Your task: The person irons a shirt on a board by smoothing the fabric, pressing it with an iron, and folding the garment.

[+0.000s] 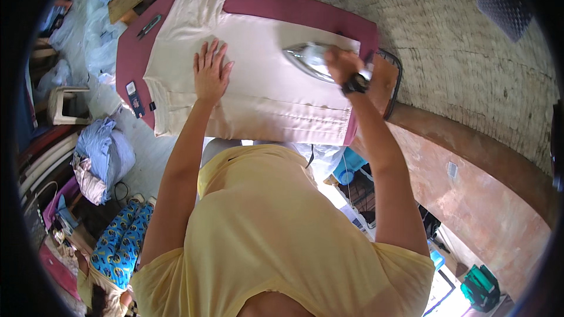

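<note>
A cream-coloured shirt (264, 53) lies spread over a maroon ironing board (282, 3), its buttoned edge and folds running along the side nearest me. My left hand (211, 73) rests flat on the cloth, fingers spread. At the right end of the shirt, my right hand (343, 66) grips a clothes iron (311, 58), whose pointed tip faces left; the hand and iron are slightly blurred. The iron's soleplate sits on or just over the fabric, I cannot tell which. Thread snips (149, 26) lie on the board's left end, near a dark tag (134, 100).
A black metal frame (395, 82) sticks out at the board's right end beside a curved ledge (470, 138). On the left are a stool (66, 105), bundled blue clothes (103, 152) and plastic bags (97, 29). Another person in blue patterned trousers (120, 240) is at the lower left.
</note>
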